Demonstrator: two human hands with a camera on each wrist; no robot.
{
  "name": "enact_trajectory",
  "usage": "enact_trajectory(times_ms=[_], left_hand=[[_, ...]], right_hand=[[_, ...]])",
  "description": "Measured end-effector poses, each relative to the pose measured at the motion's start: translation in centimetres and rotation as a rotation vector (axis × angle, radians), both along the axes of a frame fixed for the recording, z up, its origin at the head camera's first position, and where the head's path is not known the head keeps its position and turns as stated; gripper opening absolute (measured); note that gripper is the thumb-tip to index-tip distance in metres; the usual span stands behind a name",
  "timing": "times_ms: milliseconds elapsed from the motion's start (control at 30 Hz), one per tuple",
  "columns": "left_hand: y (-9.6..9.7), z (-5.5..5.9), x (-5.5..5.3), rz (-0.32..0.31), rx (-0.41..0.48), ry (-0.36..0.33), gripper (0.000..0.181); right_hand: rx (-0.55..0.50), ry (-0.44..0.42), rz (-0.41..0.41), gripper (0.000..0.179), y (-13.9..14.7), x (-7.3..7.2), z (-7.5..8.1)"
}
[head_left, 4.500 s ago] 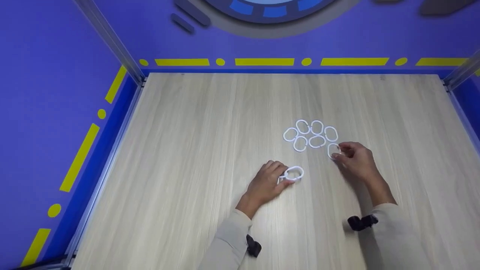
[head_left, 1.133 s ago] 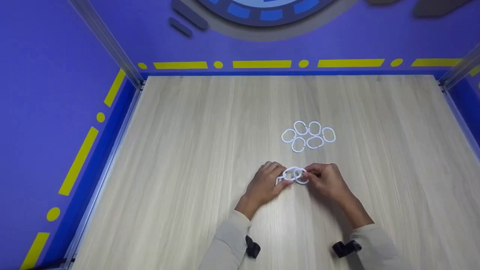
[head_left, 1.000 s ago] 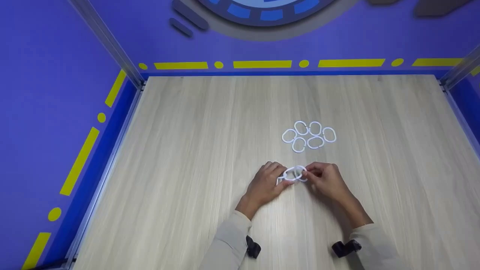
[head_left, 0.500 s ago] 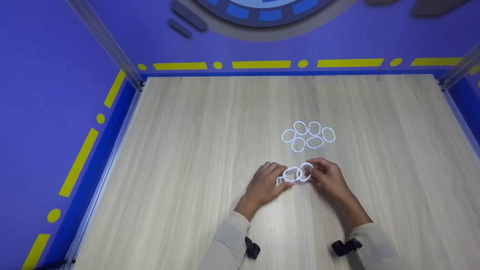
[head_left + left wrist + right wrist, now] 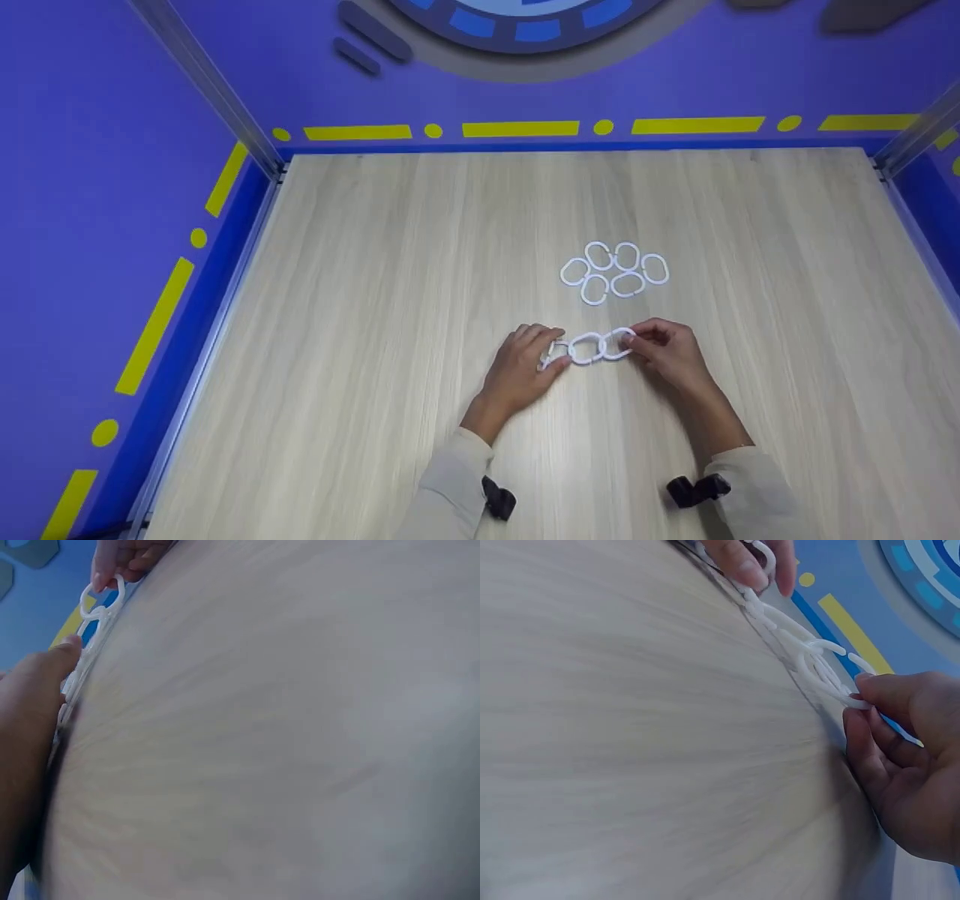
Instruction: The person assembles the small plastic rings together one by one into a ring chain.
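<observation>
Three white plastic shower curtain rings form a chain in the head view. My right hand pinches the right-end ring between thumb and fingertips. That ring hooks through the middle ring, which lies between the two hands. On the left, my left hand holds the chain's left end, thumb on the near side and fingers on the far side, partly hiding the ring there. In the right wrist view a small gap shows in the right-end ring. The left wrist view shows the ring under the right fingertips.
Several loose white curtain rings lie in a close cluster just beyond the hands on the wood-grain table. Blue walls with yellow marks stand at the back and sides. Dark wrist cameras sit at both sleeves.
My right hand took a ring from the cluster's near right, brought it to the chain and hooked it on. Since then it has drawn right and my left hand slightly left, stretching the chain.
</observation>
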State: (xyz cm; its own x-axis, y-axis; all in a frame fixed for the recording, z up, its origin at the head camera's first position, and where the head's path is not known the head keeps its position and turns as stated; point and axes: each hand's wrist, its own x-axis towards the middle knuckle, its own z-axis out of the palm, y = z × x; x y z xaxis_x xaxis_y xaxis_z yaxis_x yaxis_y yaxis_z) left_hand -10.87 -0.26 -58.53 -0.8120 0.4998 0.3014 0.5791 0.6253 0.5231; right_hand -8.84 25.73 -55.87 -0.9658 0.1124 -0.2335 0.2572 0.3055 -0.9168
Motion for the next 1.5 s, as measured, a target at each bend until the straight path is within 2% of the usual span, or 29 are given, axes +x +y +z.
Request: enact_trajectory(times_ms=[200,400,533,767,867,967,1067,1200,1333,1500], left_hand=[[-0.6,-0.2,0.0,0.069,0.122,-0.071,0.024],[-1.3,-0.2,0.1,0.205,0.197,-0.083,0.021],[-2.0,0.0,0.1,0.270,0.239,-0.100,0.026],[-2.8,0.7,-0.1,0.355,0.221,-0.126,0.027],[-2.7,1.0,0.0,0.374,0.190,-0.085,0.025],[-1.5,1.6,0.2,0.343,0.149,0.006,0.025],[0.7,2.3,0.4,0.248,0.104,0.102,0.029],[3.9,2.8,0.5,0.117,0.032,0.139,0.037],[5.7,1.7,0.2,0.061,-0.055,0.119,0.046],[5.7,0.2,-0.1,0.029,-0.144,0.163,0.045]], right_hand=[[-0.047,-0.027,0.003,0.032,0.5,-0.1,0.2],[-0.096,-0.021,0.010,0.033,0.5,0.0,0.1],[-0.079,-0.033,0.023,0.030,0.5,0.0,0.2],[-0.084,-0.064,0.079,0.030,0.6,0.1,0.4],[-0.117,-0.067,0.083,0.030,0.6,0.1,0.4],[-0.152,-0.062,0.089,0.030,0.5,0.0,0.4],[-0.180,-0.061,0.087,0.031,0.5,0.0,0.3],[-0.196,-0.060,0.103,0.034,0.4,-0.2,0.2],[-0.213,-0.062,0.131,0.035,0.4,-0.4,-0.1],[-0.227,-0.079,0.151,0.036,0.4,-0.6,-0.1]])
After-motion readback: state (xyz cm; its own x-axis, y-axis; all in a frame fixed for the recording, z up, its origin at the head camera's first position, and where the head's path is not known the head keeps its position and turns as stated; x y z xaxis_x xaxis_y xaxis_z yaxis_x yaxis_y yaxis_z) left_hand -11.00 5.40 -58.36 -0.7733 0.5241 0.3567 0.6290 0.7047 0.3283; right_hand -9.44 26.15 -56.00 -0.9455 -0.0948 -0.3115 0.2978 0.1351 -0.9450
